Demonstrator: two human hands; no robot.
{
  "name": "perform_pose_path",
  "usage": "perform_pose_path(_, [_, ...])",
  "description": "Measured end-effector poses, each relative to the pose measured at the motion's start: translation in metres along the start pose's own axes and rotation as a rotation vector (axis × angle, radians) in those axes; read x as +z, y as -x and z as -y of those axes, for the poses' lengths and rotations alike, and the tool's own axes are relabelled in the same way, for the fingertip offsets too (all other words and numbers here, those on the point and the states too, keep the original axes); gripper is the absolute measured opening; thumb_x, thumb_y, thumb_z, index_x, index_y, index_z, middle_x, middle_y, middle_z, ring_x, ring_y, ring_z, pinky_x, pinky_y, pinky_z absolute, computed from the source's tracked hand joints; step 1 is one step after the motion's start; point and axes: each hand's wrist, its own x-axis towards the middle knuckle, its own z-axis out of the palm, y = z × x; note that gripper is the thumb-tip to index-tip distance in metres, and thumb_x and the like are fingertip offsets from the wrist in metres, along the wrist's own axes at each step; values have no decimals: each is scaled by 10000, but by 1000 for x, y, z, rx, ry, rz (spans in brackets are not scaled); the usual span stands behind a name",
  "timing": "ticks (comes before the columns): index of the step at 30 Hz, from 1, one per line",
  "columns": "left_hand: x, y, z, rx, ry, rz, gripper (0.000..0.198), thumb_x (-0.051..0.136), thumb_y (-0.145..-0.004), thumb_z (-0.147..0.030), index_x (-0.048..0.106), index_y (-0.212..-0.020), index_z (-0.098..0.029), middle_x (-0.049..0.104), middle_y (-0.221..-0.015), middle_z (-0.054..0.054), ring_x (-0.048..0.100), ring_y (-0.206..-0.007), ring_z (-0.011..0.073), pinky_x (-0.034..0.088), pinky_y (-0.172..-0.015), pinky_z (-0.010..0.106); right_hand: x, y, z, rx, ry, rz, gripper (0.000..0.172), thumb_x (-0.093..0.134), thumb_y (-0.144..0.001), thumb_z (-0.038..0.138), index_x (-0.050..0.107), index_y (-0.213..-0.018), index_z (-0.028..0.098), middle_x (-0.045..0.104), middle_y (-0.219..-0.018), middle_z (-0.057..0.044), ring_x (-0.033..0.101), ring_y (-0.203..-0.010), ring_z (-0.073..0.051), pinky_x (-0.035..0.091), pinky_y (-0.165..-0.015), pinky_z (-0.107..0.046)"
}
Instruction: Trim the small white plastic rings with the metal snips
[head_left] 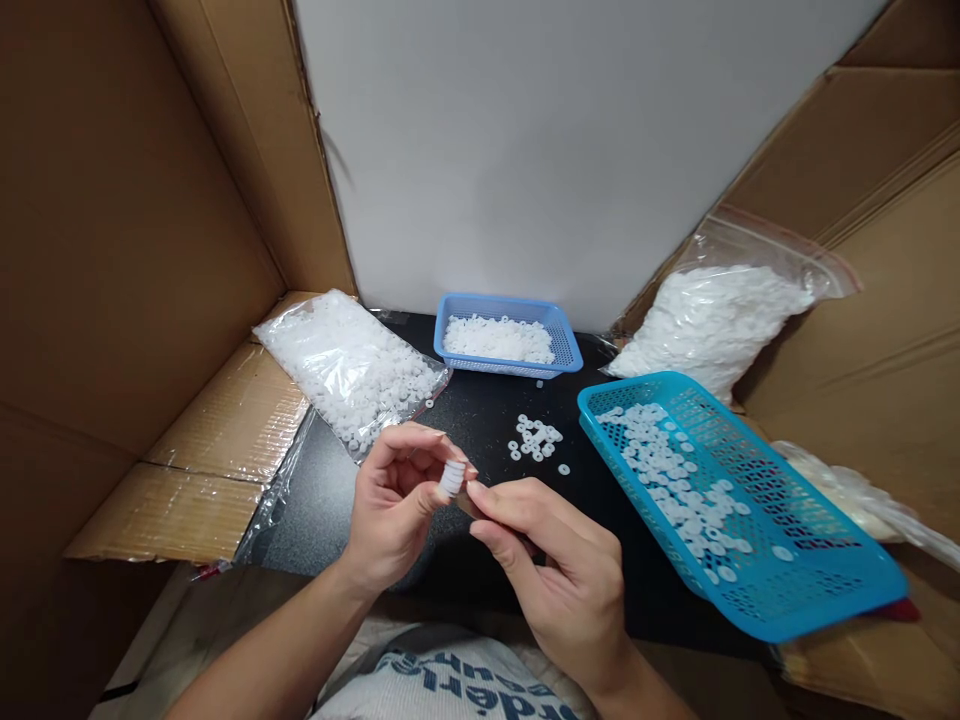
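The left hand (390, 500) is clamped on a short stack of white rings (452, 478), pinched between thumb and fingertips above the near part of the black counter (480, 410). The right hand (559, 570) is curled just right of it, its forefinger tip close against the near right end of the stack and its thumb a little nearer the body; whether those fingers grip anything cannot be told. Beyond the hands, a loose scatter of rings (536, 438) lies on the counter, with one ring (564, 469) just apart on its near right side. At the far middle stands a blue basket (510, 369) with a heap of small white pieces inside. To the right, a larger turquoise basket (817, 600) sits aslant, white rings spread mostly along its left side and far end. At the far left, a clear bag (352, 370) full of small white pieces lies on its side, partly over the counter, beside flattened cardboard (210, 470). At the far right, another clear bag (712, 320), packed with white contents, leans against a cardboard wall (885, 330). A white panel (562, 130) closes the far side.
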Motion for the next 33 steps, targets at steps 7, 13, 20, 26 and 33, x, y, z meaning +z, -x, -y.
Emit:
perform_pose_path(7, [-2, 0, 1, 16, -13, 21, 319, 854, -840, -195, 794, -1133, -305, 794, -926, -13, 759, -839, 114, 622, -787, 186, 1, 0, 1, -5, -8, 3, 268, 698, -919, 33, 773, -1124, 189, 787, -914, -48, 738, -800, -152, 602, -726, -235])
perform_pose_path(13, [-2, 1, 0, 17, -26, 20, 352, 863, -831, -208, 794, -1154, -330, 801, -926, -14, 756, -827, 114, 621, -773, 183, 0, 0, 2, -3, -19, -1, 261, 697, -921, 35, 775, -1120, 184, 784, -918, -52, 735, -795, -149, 599, -719, -231])
perform_pose_path(20, [-2, 1, -1, 16, -43, 16, 347, 871, -822, -236, 798, -1146, -337, 799, -896, -6, 757, -801, 132, 628, -743, 206, 1, 0, 1, -9, -9, 1, 272, 689, -921, 22, 770, -1113, 197, 781, -913, -46, 726, -787, -151, 591, -709, -239])
perform_pose_path(26, [-4, 2, 0, 3, -73, 8, 355, 862, -832, -229, 788, -1164, -331, 800, -914, -5, 764, -808, 124, 618, -729, 181, -2, 4, 1, -111, -47, 48, 233, 617, -1006, 138, 737, -1192, 210, 732, -852, -37, 677, -725, -151, 549, -649, -260])
perform_pose_path(33, [-7, 4, -3, 92, -252, 25, 494, 830, -859, -172, 713, -1308, -341, 781, -974, 8, 759, -867, 134, 618, -789, 209, -1, 9, -9, 299, -175, -95, 366, 592, -1003, 536, 657, -832, 219, 484, -623, 49, 410, -512, -100, 338, -456, -217])
